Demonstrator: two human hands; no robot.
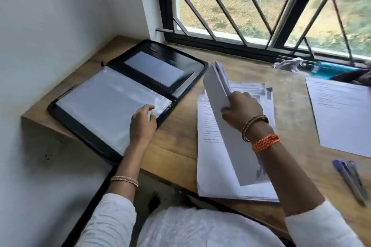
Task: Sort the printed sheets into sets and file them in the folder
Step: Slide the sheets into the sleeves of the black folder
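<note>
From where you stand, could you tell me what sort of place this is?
Probably a home or small-office desk: a wooden desk set in a corner under a barred window, with a zip folder and pens.

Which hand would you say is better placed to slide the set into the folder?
The right hand: it grips the set of sheets. The left hand rests on the folder and could steady its sleeve.

No text legible anywhere. Stack of printed sheets [212, 166] on the wooden desk: dark lines of print and a few bold headings down its left margin, all too blurred to read. Single sheet [341, 114], right of the stack: faint lines, unreadable. Top of the stack carries grey blocks, possibly pictures. Open black folder [180, 62], left of the stack: no lettering made out.
</note>
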